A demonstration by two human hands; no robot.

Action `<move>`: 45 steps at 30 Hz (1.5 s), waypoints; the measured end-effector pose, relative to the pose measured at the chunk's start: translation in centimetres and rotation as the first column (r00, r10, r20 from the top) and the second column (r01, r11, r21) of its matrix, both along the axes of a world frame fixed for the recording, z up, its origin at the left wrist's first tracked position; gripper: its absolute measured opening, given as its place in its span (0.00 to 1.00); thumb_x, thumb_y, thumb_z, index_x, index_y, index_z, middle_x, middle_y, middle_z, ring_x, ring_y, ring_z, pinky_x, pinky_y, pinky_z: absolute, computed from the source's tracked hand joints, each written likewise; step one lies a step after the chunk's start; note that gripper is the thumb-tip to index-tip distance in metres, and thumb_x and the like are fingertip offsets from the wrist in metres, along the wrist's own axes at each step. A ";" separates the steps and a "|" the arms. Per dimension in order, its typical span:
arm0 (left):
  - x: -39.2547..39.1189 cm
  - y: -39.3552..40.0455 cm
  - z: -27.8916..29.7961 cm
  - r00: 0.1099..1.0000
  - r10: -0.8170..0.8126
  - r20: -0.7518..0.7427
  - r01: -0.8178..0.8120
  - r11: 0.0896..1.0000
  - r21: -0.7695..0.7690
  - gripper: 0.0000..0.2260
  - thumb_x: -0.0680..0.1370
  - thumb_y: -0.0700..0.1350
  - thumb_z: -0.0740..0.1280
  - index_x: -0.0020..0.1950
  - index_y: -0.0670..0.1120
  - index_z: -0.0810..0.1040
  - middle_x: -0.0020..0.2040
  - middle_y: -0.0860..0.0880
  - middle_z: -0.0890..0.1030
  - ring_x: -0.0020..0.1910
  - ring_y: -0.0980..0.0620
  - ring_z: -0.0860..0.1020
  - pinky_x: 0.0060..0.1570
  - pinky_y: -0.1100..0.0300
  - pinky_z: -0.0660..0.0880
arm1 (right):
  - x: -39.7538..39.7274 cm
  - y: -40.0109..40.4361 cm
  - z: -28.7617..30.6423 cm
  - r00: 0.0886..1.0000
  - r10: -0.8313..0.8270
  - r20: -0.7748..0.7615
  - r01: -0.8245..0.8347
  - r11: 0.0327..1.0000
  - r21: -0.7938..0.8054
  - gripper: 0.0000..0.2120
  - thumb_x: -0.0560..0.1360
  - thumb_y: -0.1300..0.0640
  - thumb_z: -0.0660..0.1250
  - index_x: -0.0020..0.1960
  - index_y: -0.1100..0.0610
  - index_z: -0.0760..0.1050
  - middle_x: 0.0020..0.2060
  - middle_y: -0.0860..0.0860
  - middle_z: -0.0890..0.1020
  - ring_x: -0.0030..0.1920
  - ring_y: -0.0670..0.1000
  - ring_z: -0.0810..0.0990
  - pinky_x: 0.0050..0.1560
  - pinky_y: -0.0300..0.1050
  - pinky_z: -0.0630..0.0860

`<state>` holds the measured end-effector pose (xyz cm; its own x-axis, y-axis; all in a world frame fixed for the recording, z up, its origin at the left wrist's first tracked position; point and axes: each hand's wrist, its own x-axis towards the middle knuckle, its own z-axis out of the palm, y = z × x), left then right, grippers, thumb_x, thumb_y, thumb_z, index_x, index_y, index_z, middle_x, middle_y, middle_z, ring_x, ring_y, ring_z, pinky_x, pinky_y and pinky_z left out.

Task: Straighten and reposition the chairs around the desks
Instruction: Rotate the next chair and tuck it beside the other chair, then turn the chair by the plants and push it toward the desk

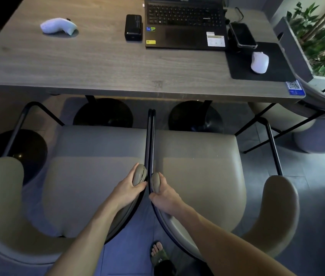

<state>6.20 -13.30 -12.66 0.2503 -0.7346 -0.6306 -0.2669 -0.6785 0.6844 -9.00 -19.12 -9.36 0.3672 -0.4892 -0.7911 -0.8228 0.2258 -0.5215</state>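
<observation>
Two beige padded chairs with black metal frames stand side by side facing the grey wooden desk (102,76). The left chair (90,176) and the right chair (199,176) touch along their inner arm rails. My left hand (131,189) grips the padded end of the left chair's inner armrest. My right hand (162,196) grips the padded end of the right chair's inner armrest. Both seats sit just outside the desk's front edge.
On the desk lie an open laptop (185,22), a black box (133,26), a white controller (58,25), a phone (242,34) and a white mouse (259,62) on a black pad. A third chair (297,120) stands at the right end. Planter (321,36) far right. My sandalled foot (158,253) is between the chairs.
</observation>
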 end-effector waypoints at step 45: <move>-46.3 -20.6 22.9 0.964 0.250 -0.094 -0.261 0.955 -0.138 0.12 0.83 0.45 0.58 0.44 0.44 0.77 0.30 0.50 0.70 0.26 0.54 0.66 0.24 0.66 0.68 | -58.6 -21.3 21.1 0.569 -0.741 0.357 0.776 0.627 0.066 0.11 0.81 0.54 0.60 0.61 0.56 0.75 0.50 0.51 0.83 0.48 0.51 0.82 0.41 0.44 0.73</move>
<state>-40.13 -33.92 10.28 0.3982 -0.7388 -0.5436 -0.0420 -0.6067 0.7938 -67.56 -40.43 11.76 0.0452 -0.7682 -0.6386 -0.1505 0.6267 -0.7646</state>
